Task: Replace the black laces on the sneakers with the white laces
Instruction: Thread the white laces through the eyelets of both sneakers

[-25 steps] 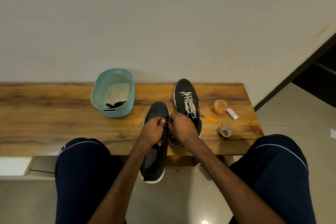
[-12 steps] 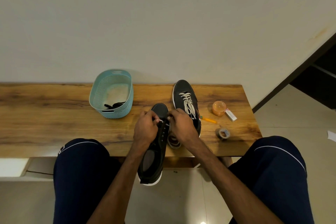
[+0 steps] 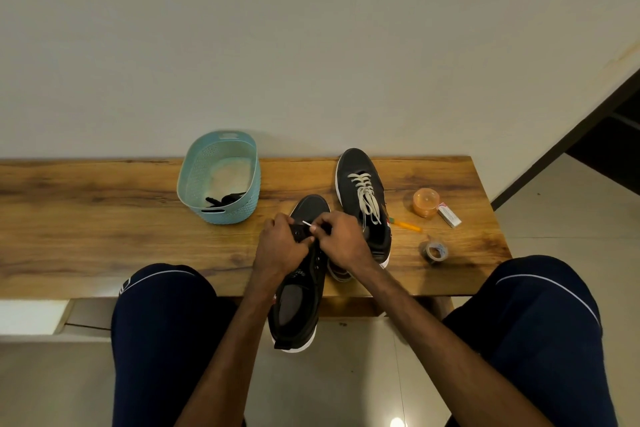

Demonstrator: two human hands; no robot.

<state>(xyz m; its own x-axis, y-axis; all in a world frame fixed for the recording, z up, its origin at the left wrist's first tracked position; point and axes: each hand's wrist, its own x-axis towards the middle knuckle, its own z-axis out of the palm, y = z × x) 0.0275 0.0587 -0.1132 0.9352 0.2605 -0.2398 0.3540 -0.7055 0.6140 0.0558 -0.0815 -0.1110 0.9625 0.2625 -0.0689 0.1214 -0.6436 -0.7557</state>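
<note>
- Hands together: left hand (image 3: 280, 250) grips unlaced black sneaker (image 3: 299, 308); right hand (image 3: 343, 239) pinches thin white lace tip (image 3: 306, 224).
- tongue print (image 3: 300, 274) unreadable.
- heel (image 3: 294, 340) overhangs wooden table (image 3: 104, 218) edge, 6 o'clock.

We've got a wooden bench (image 3: 104, 218) under both hands, visible grain, smooth with a low sheen. The sneaker (image 3: 301, 308) our left hand (image 3: 280, 246) grips looks like matt black cloth with a smooth white sole; our right hand (image 3: 341, 239) pinches a slick white lace tip (image 3: 306, 224). Beyond the right hand, the second sneaker (image 3: 349, 166) has woven cloth laces (image 3: 365, 194). Left of the left hand, the basket (image 3: 194, 177) is perforated matt plastic. Below the wrists, glossy floor tile (image 3: 346, 392).
</note>
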